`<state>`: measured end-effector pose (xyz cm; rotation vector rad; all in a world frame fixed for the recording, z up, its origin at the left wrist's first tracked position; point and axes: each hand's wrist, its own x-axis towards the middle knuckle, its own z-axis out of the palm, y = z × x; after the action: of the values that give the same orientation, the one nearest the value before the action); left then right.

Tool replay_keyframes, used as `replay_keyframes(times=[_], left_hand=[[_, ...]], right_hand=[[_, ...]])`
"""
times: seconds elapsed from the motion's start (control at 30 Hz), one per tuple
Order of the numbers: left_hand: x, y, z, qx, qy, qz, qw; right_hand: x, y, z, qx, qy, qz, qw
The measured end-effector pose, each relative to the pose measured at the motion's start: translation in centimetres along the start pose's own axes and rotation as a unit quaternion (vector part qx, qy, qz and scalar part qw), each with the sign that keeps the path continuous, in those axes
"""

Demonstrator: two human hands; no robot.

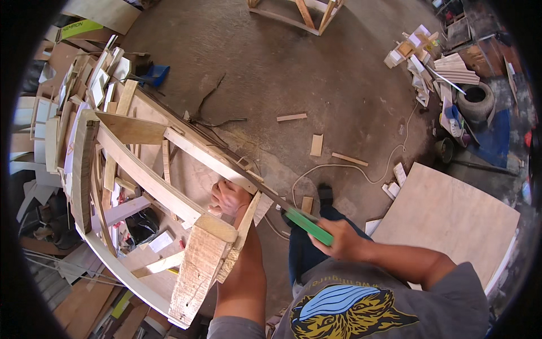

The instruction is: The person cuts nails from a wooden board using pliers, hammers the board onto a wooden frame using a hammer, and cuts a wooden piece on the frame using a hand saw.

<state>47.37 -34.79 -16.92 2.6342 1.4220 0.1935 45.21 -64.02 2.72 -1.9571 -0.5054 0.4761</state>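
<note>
A curved wooden frame (158,176) of pale rails and thick end blocks takes up the left and middle of the head view. My left hand (230,198) reaches inside it, its fingers curled at the lower end of a straight pale rail (210,161); the rail partly hides the grip. In my right hand (342,239) is a green-handled saw (307,226), held just right of the frame. Its narrow dark blade, seen nearly edge-on, runs up and left beside the rail's end. A rough end block (199,271) stands close to my left forearm.
Wood offcuts (317,144) and a pale cable (333,165) lie on the concrete floor. A plywood sheet (449,217) is at the right, with a tire (476,101) beyond it. Scrap wood crowds the left side; another wooden frame (305,14) stands at the far edge.
</note>
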Motion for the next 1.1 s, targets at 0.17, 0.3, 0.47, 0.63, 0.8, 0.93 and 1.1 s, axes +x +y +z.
replay_keyframes(times=[0.17, 0.3, 0.47, 0.63, 0.8, 0.93, 1.1], left_hand=[[0.0, 0.5, -0.1, -0.007, -0.004, -0.01, 1.0], [-0.1, 0.5, -0.6, 0.003, -0.012, 0.0, 1.0], [-0.3, 1.6, -0.7, -0.005, -0.008, -0.01, 1.0], [0.0, -0.1, 0.0, -0.006, -0.002, -0.009, 1.0], [0.0, 0.9, -0.2, -0.022, -0.008, -0.005, 1.0], [-0.2, 0.4, -0.8, -0.007, -0.007, -0.018, 1.0], [-0.2, 0.7, -0.9, 0.004, -0.002, -0.008, 1.0]], right_hand=[[4.2, 2.3, 2.9, -0.025, 0.003, 0.005, 1.0], [-1.1, 0.7, 0.2, 0.0, 0.013, -0.006, 1.0], [4.1, 3.6, 3.3, -0.022, -0.014, -0.015, 1.0], [-1.4, 1.4, 0.2, 0.002, 0.004, -0.008, 1.0], [5.3, 3.1, 4.0, -0.045, -0.006, -0.016, 0.999], [-0.1, 1.5, 1.6, -0.023, 0.015, -0.032, 0.999], [2.1, 3.1, 3.4, -0.03, 0.015, -0.005, 0.999]])
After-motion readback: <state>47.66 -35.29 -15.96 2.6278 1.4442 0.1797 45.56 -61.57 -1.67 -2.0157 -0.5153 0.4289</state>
